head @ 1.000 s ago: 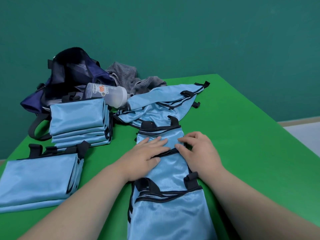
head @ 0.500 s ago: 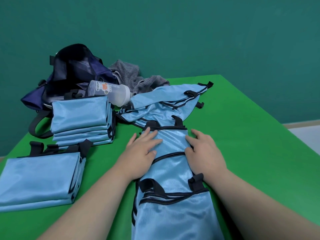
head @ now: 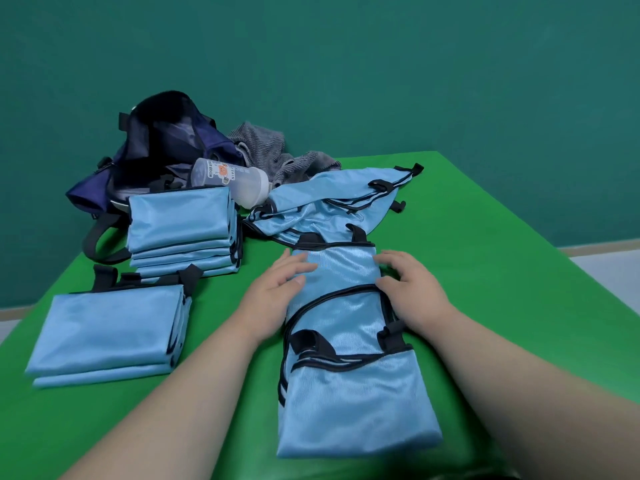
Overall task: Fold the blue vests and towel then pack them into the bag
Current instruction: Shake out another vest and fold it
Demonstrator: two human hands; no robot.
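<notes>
A long blue vest (head: pixel 349 403) lies on the green table (head: pixel 512 271), in the middle and close to the person. It is folded into a thin strip. Its long side runs from near to far and leans a little to the left as it goes away. The far end has black straps and points at a loose pile of blue vests (head: pixel 329 199). The near end is plain and wide.

The left hand (head: pixel 277 296) lies flat on the left side of the strip, near its far end. Its fingers are straight and spread a bit, and it holds nothing. The right hand (head: pixel 412 292) is on the right side of the strip, across from the left hand. Its fingers are bent, with the tips on the cloth. I cannot tell if they pinch the edge or just press on it.

On the left side of the table there are two stacks of folded vests. The near stack (head: pixel 107 327) lies close to the left edge. The far stack (head: pixel 180 226) sits just behind it.

Behind the far stack is a dark blue bag (head: pixel 166 143), and its mouth gapes wide. A see-through bottle (head: pixel 228 180) lies on its side, between the bag and the loose pile. A grey towel (head: pixel 266 150) is bunched up at the far edge of the table, just right of the bag. A dark green wall (head: pixel 381 71) stands behind it all.
</notes>
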